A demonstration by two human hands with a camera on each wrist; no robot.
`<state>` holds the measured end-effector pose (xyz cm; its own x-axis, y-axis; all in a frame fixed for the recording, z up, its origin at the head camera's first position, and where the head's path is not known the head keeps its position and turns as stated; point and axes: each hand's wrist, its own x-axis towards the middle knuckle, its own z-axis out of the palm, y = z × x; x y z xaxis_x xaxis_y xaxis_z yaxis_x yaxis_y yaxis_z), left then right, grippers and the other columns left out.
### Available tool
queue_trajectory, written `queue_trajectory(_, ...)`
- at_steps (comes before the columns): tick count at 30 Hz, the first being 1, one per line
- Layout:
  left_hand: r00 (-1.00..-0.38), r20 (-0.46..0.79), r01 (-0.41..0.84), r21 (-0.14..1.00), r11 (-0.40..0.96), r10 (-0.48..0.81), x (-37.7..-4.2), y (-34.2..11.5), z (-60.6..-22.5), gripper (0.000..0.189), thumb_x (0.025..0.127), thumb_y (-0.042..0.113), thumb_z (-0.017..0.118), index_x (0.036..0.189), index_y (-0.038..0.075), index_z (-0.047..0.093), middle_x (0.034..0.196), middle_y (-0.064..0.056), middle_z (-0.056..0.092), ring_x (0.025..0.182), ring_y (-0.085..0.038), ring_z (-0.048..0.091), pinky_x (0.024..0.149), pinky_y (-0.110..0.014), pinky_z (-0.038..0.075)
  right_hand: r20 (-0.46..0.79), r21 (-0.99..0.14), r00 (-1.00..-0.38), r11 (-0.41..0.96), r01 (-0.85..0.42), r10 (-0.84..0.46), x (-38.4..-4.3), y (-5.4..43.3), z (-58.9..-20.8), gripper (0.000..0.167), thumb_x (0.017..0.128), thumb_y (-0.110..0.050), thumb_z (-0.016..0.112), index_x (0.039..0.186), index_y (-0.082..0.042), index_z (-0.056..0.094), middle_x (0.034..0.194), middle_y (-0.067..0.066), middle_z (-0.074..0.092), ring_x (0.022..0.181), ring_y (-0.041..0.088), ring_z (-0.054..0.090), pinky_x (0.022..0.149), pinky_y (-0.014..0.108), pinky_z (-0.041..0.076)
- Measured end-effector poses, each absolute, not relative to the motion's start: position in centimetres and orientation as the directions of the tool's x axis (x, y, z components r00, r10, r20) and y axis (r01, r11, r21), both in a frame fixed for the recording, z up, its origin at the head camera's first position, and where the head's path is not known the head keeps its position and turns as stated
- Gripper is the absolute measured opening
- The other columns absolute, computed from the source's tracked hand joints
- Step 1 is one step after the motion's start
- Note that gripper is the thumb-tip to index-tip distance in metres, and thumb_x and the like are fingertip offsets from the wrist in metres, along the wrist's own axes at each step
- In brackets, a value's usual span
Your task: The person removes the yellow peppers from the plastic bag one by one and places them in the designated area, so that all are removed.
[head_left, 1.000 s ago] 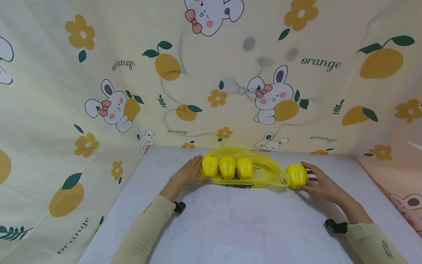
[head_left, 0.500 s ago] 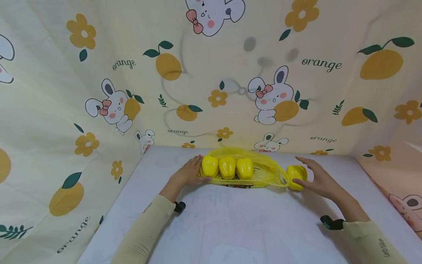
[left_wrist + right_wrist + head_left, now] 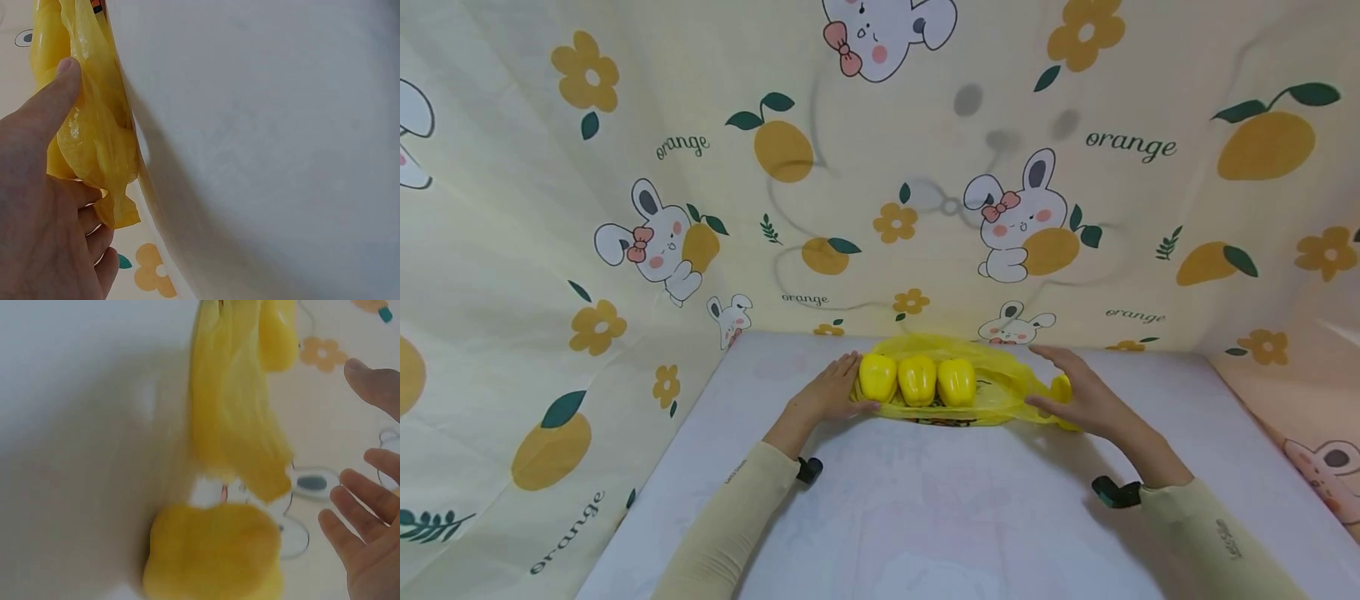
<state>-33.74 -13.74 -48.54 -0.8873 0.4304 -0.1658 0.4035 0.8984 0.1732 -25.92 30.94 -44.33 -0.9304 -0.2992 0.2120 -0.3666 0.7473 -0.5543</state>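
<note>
A yellow plastic bag (image 3: 1011, 379) lies on its side, its handles toward the right. Inside or at its opened side sit three yellow bell peppers (image 3: 917, 382) in a row. My left hand (image 3: 827, 392) rests against the bag's left end; its thumb touches the bag, fingers relaxed (image 3: 100, 240). My right hand (image 3: 1093, 404), fingers spread, hovers by the bag's right end and holds nothing. Behind it another yellow bell pepper (image 3: 1061, 388) is partly hidden; in the right wrist view this loose pepper (image 3: 212, 550) lies beyond the bag's handle end.
The white table (image 3: 895, 517) reaches toward me in front of the bag. A patterned cloth (image 3: 865, 183) with rabbits and oranges hangs right behind it and along both sides. Small black wrist cameras (image 3: 1116, 492) sit on both wrists.
My right hand let go of the loose pepper, then moved left past it to the bag's handles. The pepper stayed about in place. The left hand has not moved.
</note>
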Motion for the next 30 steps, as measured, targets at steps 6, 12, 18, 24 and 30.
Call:
queue_trajectory(6,-0.887,-0.164,0.404,0.176,0.898,0.432,-33.7,-13.7,-48.4,0.111,0.1,0.072,0.058,0.172,0.001,0.011,0.18,-0.014,0.011,0.167,-0.029,0.011,0.136,-0.041,0.009,0.255,-0.548,-0.907,0.722,-0.421,-0.336,-26.7,29.1,-45.1,0.089,0.092,-0.031,0.088,0.164,-0.008,0.041,0.165,0.024,0.04,0.149,0.051,0.037,0.115,0.081,0.032)
queue_trajectory(12,-0.886,-0.176,0.402,0.168,0.9,0.428,-33.7,-13.7,-48.4,0.112,0.101,0.073,0.057,0.172,0.002,0.009,0.18,-0.014,0.01,0.167,-0.028,0.009,0.136,-0.04,0.008,0.252,-0.564,-0.901,0.702,-0.434,-0.354,-27.3,27.6,-45.7,0.088,0.092,-0.03,0.088,0.164,-0.007,0.041,0.166,0.021,0.041,0.149,0.048,0.039,0.117,0.077,0.035)
queue_trajectory(18,-0.886,-0.172,0.404,0.173,0.898,0.432,-33.6,-13.7,-48.1,0.111,0.101,0.071,0.058,0.172,0.001,0.01,0.18,-0.015,0.011,0.167,-0.029,0.01,0.136,-0.042,0.009,0.258,-0.557,-0.895,0.701,-0.446,-0.364,-27.8,26.6,-46.2,0.088,0.093,-0.03,0.088,0.164,-0.005,0.041,0.166,0.021,0.041,0.145,0.048,0.044,0.115,0.073,0.042)
queue_trajectory(24,-0.884,-0.171,0.408,0.171,0.897,0.435,-33.6,-13.7,-48.1,0.11,0.101,0.071,0.058,0.172,0.001,0.01,0.18,-0.015,0.011,0.167,-0.029,0.01,0.136,-0.041,0.008,0.249,-0.572,-0.898,0.692,-0.439,-0.364,-28.4,25.5,-46.7,0.086,0.094,-0.03,0.087,0.163,-0.004,0.041,0.163,0.023,0.043,0.141,0.05,0.048,0.114,0.07,0.045)
queue_trajectory(30,-0.883,-0.179,0.405,0.176,0.897,0.434,-33.8,-13.7,-48.4,0.11,0.101,0.072,0.056,0.172,0.001,0.01,0.18,-0.015,0.01,0.167,-0.029,0.01,0.136,-0.041,0.008,0.234,-0.591,-0.903,0.685,-0.426,-0.36,-29.0,24.4,-47.3,0.085,0.093,-0.028,0.087,0.161,-0.002,0.043,0.159,0.027,0.046,0.137,0.052,0.052,0.113,0.068,0.048)
